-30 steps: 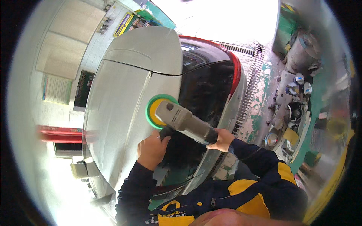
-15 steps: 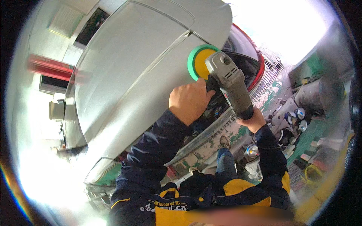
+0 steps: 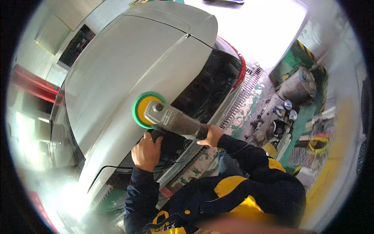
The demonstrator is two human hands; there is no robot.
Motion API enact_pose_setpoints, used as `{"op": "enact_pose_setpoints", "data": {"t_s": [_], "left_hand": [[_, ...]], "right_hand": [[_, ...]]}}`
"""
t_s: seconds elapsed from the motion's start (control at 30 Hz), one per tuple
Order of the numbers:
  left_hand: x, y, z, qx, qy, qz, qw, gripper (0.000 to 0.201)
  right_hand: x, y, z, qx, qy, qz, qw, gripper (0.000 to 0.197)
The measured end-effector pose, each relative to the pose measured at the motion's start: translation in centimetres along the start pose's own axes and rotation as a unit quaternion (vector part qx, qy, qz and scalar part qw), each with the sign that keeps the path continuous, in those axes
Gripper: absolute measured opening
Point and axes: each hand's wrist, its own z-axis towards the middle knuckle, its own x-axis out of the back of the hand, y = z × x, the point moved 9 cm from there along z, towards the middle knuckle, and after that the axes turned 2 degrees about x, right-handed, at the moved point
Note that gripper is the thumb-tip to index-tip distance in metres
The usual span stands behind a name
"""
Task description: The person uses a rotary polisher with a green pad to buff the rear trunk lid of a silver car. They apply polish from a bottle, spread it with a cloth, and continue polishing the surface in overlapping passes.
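Now the polisher (image 3: 171, 119) sits lower on the silver car panel (image 3: 117, 78) than it did half a second back, when its pad rode up near the dark rear glass (image 3: 206, 93); the pass seems to have swung down the panel toward its lower edge. Its green-rimmed yellow pad (image 3: 144, 109) lies flat against the paint, the grey body angled back toward the person. Left hand (image 3: 146, 150) is clamped on the dark side handle under the machine, right hand (image 3: 210, 135) wrapped around the rear of the body. Paint around the pad looks smooth and glossy, with no visible smears.
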Motion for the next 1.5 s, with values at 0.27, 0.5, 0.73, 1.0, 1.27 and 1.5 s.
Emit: {"op": "enact_pose_setpoints", "data": {"t_s": [0.27,0.5,0.73,1.0,1.27,1.5], "left_hand": [[0.0,-6.8,-3.3,-0.015,-0.008,-0.006,1.0,0.045],[-1.1,3.0,4.6,-0.068,-0.045,-0.016,0.997,0.046],[-1.4,18.4,18.3,-0.139,-0.053,-0.027,0.989,0.046],[-1.5,31.8,34.5,-0.202,-0.033,0.007,0.979,0.05],[-0.5,39.7,48.3,-0.314,-0.015,0.06,0.947,0.07],[-0.5,43.1,52.0,-0.316,-0.033,0.12,0.941,0.066]], "right_hand": [[-5.4,-4.8,-1.7,-0.088,0.014,0.042,0.995,0.072],[4.7,-0.3,-2.6,-0.104,0.087,-0.022,0.991,0.06],[20.0,9.2,-0.7,-0.149,0.122,0.024,0.981,0.053],[37.1,15.9,5.5,-0.122,0.14,0.017,0.983,0.056],[48.8,16.7,11.6,-0.204,0.156,-0.035,0.966,0.049],[52.3,16.4,11.4,-0.22,0.127,-0.074,0.964,0.051]]}}
